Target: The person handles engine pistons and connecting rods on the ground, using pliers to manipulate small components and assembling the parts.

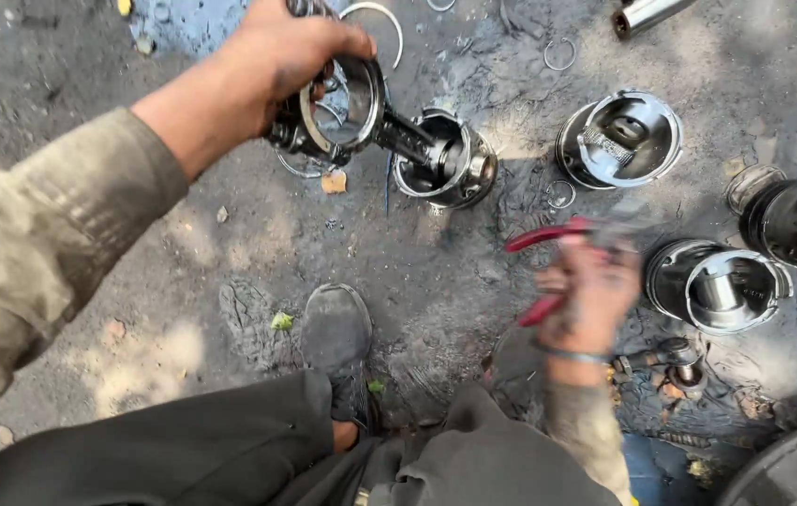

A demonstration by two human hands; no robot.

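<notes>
My left hand [272, 70] grips the big end of a connecting rod [351, 108] whose piston [447, 159] hangs at the far end, held above the oily ground. My right hand [586, 295], blurred by motion, is shut on red-handled pliers [548, 272], lower right of the piston and apart from it. A metal bangle sits on that wrist.
Another piston [618, 139] lies on the dirty ground at upper right, and two more cylinders or pistons [717, 286] [792, 217] lie at right. Loose rings [559, 54] are scattered at the top. My shoe [335, 330] and dark trouser legs fill the bottom centre.
</notes>
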